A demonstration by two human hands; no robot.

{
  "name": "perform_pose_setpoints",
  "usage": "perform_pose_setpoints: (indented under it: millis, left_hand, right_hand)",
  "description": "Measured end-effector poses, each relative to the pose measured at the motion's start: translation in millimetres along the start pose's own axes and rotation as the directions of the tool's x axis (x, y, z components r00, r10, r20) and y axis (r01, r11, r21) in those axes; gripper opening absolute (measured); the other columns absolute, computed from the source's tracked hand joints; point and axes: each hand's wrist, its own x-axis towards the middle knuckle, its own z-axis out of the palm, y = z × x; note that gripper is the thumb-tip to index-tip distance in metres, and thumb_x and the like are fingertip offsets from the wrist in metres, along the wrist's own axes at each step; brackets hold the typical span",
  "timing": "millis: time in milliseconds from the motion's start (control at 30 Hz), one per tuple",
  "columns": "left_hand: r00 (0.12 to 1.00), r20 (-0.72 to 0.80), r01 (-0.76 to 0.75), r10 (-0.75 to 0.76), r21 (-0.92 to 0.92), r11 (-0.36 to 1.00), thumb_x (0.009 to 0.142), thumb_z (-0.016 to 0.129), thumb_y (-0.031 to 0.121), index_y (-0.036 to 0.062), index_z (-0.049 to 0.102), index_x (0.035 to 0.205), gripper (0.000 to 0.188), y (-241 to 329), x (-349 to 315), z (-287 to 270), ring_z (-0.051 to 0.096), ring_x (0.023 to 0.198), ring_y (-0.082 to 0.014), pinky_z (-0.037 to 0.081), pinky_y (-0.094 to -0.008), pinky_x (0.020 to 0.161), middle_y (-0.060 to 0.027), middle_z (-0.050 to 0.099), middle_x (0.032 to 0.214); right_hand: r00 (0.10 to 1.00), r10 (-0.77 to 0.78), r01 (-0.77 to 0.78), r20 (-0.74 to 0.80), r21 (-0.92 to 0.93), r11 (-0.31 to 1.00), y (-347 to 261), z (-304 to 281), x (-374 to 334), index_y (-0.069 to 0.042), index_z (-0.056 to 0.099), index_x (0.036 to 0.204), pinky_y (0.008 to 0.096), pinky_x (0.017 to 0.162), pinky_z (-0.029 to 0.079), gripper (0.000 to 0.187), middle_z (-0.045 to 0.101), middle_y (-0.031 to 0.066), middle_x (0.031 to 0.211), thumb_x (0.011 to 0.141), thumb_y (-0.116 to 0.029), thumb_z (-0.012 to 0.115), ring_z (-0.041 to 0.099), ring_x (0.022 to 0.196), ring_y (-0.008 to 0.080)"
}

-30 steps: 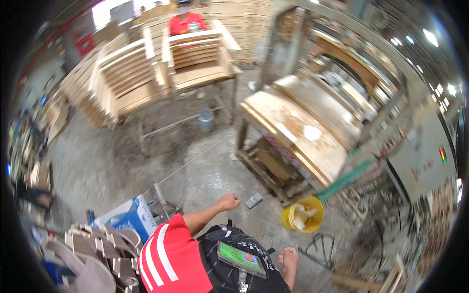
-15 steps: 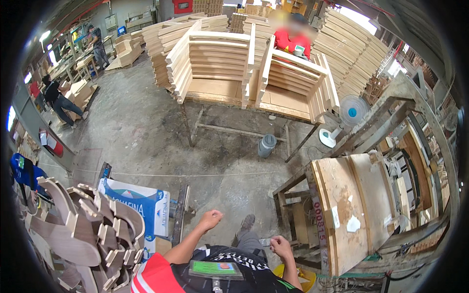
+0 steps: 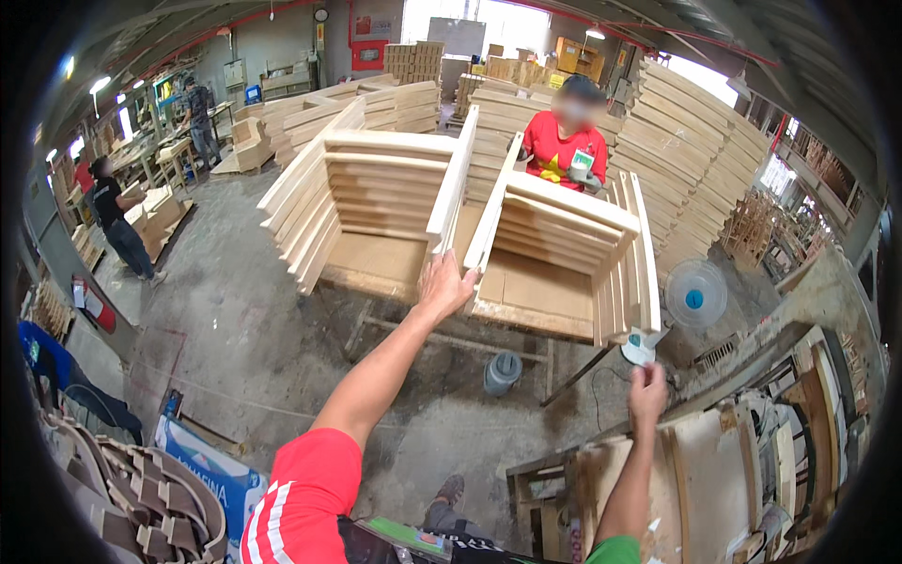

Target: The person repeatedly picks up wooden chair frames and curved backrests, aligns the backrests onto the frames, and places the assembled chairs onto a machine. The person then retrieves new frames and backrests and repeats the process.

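Observation:
Two stacks of pale wooden frames lie side by side on a workbench, a left stack [image 3: 390, 143] and a right stack [image 3: 568, 202]. My left hand [image 3: 445, 284] reaches to the near ends of the rails between them. Its thumb stands apart from the fingers, and the fingertips overlap the left stack's right rail; whether they press on it is unclear. My right hand [image 3: 646, 393] is raised below the right stack's near right corner, fingers curled together. What it holds, if anything, is too small to make out.
A person in red [image 3: 568, 141] stands behind the right stack. A fan [image 3: 695, 293] is to the right, a grey bin [image 3: 503, 373] under the bench. Curved wooden parts [image 3: 155, 498] are piled at lower left; a worn wooden board [image 3: 700, 479] lies on a rack at lower right.
I am nearer the bench. My left hand has moved from low in front of me forward to the rails. My right hand has risen forward and right. The person behind the stack now shows more.

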Motion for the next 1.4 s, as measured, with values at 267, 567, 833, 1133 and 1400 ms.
perform_pose_setpoints:
  millis: [267,567,833,1133,1400]
  left_hand:
    - [0.827,0.548,0.236,-0.125,-0.138,0.962,0.089,0.061,0.041,-0.0023,0.068,0.125,0.057,67,88,89,0.066,0.119,-0.0444,0.051,-0.0517,0.103,-0.0295,0.069,0.123]
    - [0.862,0.490,0.262,-0.133,-0.206,0.943,0.090,0.066,0.039,-0.0026,0.056,0.133,0.061,-5,-60,-2,0.066,0.110,-0.0500,0.052,-0.0543,0.095,-0.0326,0.070,0.114]
    - [0.638,0.769,0.606,-0.025,-0.482,0.632,0.090,0.071,0.020,-0.0024,0.054,0.116,0.039,-30,-84,-30,0.061,0.060,-0.0167,0.051,-0.0334,0.057,-0.0072,0.063,0.075]
    - [0.780,0.609,0.512,-0.144,-0.489,0.706,0.083,0.070,0.013,-0.0026,0.059,0.112,0.034,-112,-160,-9,0.067,0.065,-0.0196,0.055,-0.0371,0.061,-0.0108,0.067,0.082]
    - [0.791,0.610,0.383,0.042,-0.548,0.743,0.084,0.072,0.011,-0.0023,0.061,0.109,0.030,-108,-209,-32,0.068,0.071,-0.0216,0.054,-0.0355,0.066,-0.0078,0.067,0.080]
  right_hand:
    - [0.927,0.315,-0.284,0.205,-0.167,0.944,48,-42,202,0.002,0.060,0.128,0.0476,0.079,0.057,0.051,0.071,0.0240,0.099,0.104,-0.043,0.055,0.071,0.090,0.0382]
    - [0.844,0.317,-0.347,0.433,-0.012,0.938,37,-48,50,0.006,0.065,0.121,0.0361,0.088,0.052,0.044,0.068,0.0081,0.104,0.104,-0.035,0.060,0.060,0.097,0.0162]
    - [0.671,0.617,-0.686,0.412,0.031,0.727,-4,-57,25,0.000,0.064,0.098,0.0391,0.055,0.051,0.022,0.063,0.0053,0.075,0.086,-0.013,0.076,0.062,0.062,0.0198]
    - [0.935,0.354,-0.354,-0.018,-0.100,0.930,-51,-69,-157,0.001,0.066,0.109,0.0454,0.075,0.056,0.036,0.071,0.0202,0.087,0.083,-0.021,0.077,0.072,0.083,0.0359]
    - [0.738,0.553,-0.626,-0.387,-0.088,0.775,-107,-102,-391,0.001,0.063,0.113,0.0475,0.082,0.055,0.041,0.071,0.0258,0.096,0.084,-0.023,0.079,0.071,0.092,0.0443]
